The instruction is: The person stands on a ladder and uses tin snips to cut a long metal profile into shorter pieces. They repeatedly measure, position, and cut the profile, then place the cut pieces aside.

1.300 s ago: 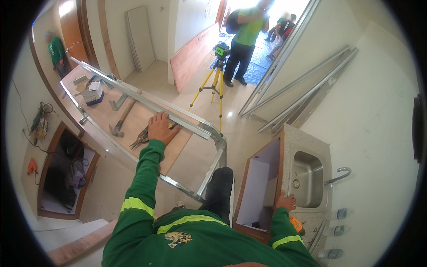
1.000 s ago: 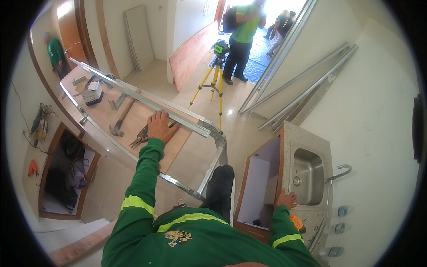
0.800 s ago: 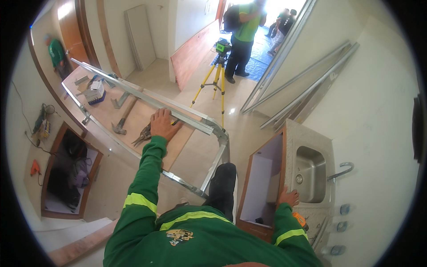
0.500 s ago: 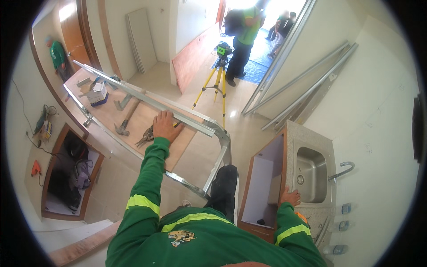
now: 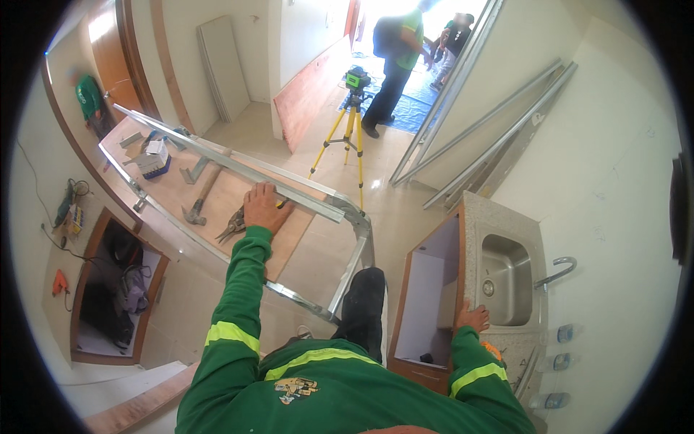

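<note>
On the wooden board [image 5: 288, 242], beneath the left hand [image 5: 266, 208]: a pair of metal snips [image 5: 230, 228], blades pointing lower left, handles mostly hidden by the palm.
Left hand's grip: laid over the snips' handles, fingertips reaching a silver metal channel [image 5: 314, 205]; whether the fingers close around anything cannot be told.
Board's edges: the channel runs along the far long side; the right end stops short of the metal frame's [image 5: 350, 276] end bar, and floor shows through the gap.
Beside the snips: a claw hammer [image 5: 207, 189] just left; farther left, a white-and-blue box [image 5: 153, 160].
Open floor: pale glossy tiles [image 5: 396, 206] between frame and sink cabinet [image 5: 426, 318], narrowed by the wearer's dark-trousered leg [image 5: 363, 300].
Right hand [image 5: 472, 318]: fingers apart, resting at the speckled counter's [image 5: 499, 211] front edge near a steel sink [image 5: 499, 260], well apart from the snips.
Room beyond: a yellow tripod [image 5: 352, 134] bearing a green device [image 5: 357, 77]; behind it, a person [image 5: 399, 54] with a backpack by a blue sheet [image 5: 419, 101].
</note>
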Demonstrator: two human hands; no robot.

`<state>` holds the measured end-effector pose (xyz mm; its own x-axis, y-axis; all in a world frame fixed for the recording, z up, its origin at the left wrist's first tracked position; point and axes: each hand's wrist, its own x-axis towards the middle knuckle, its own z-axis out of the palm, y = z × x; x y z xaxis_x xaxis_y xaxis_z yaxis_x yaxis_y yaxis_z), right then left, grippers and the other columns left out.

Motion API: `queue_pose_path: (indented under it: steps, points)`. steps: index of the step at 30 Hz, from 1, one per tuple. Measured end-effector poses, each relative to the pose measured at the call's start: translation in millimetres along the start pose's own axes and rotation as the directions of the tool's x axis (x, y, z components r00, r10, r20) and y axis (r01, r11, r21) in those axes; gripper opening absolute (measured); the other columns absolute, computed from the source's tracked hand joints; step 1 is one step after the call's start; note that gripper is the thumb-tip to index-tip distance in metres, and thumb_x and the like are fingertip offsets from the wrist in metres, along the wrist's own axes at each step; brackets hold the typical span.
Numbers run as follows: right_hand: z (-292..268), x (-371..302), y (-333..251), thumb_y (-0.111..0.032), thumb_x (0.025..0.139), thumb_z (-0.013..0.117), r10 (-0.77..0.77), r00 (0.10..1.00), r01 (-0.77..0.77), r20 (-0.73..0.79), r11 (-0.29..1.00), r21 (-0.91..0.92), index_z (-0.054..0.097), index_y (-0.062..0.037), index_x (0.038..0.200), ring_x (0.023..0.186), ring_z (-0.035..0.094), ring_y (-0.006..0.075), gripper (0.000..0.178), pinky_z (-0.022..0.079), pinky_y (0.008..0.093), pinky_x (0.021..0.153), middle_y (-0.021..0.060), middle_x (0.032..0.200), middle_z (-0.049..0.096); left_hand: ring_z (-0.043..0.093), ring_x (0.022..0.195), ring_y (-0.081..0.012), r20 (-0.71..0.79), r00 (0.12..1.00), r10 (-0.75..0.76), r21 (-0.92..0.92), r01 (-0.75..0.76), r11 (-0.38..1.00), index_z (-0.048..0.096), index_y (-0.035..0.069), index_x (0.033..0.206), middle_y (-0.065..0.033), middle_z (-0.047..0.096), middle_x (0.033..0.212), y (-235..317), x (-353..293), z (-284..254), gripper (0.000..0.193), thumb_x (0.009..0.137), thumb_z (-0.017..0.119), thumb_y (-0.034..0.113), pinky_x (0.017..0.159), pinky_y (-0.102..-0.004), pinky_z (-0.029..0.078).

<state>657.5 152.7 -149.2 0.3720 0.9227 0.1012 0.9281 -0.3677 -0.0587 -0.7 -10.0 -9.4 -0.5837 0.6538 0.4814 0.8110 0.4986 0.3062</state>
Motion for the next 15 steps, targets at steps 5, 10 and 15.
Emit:
queue_pose_path:
  steps: [5, 10, 15]
  points:
    - [-0.3, -0.2, 1.3, -0.070, 0.104, 0.053, -0.010, 1.000, 0.010, -0.022, 1.000, 0.010, 0.057, 0.0024, 0.141, 0.140, 0.053, 0.0408, 0.081, 0.033, 0.0677, 0.121, 0.0256, 0.141, 0.057, 0.057, 0.133, -0.0350, 0.006, 1.000, -0.018, 0.014, 0.017, 1.000, 0.062, 0.006, 0.125, -0.0144, 0.064, 0.134, 0.9, 0.6, 2.8, 0.063, 0.083, 0.083, 0.048, 0.117, -0.0499, 0.041]
    - [-0.3, 0.7, 0.9, -0.068, 0.104, 0.054, -0.008, 1.000, 0.009, -0.015, 1.000, 0.023, 0.058, 0.0028, 0.140, 0.140, 0.053, 0.0418, 0.080, 0.033, 0.0672, 0.121, 0.0263, 0.140, 0.058, 0.056, 0.134, -0.0354, 0.009, 1.000, 0.000, 0.021, 0.000, 1.000, 0.062, 0.006, 0.127, -0.0149, 0.064, 0.135, -1.3, 1.0, 3.1, 0.065, 0.084, 0.083, 0.050, 0.117, -0.0505, 0.041]
    - [1.8, 0.9, 2.5, -0.066, 0.103, 0.056, -0.010, 0.999, 0.011, -0.037, 1.000, 0.022, 0.058, 0.0032, 0.139, 0.139, 0.053, 0.0428, 0.078, 0.033, 0.0673, 0.120, 0.0267, 0.140, 0.059, 0.057, 0.133, -0.0352, 0.021, 1.000, 0.000, 0.031, 0.000, 1.000, 0.062, 0.006, 0.130, -0.0159, 0.064, 0.136, -2.0, 0.5, 3.7, 0.067, 0.086, 0.083, 0.051, 0.116, -0.0494, 0.042]
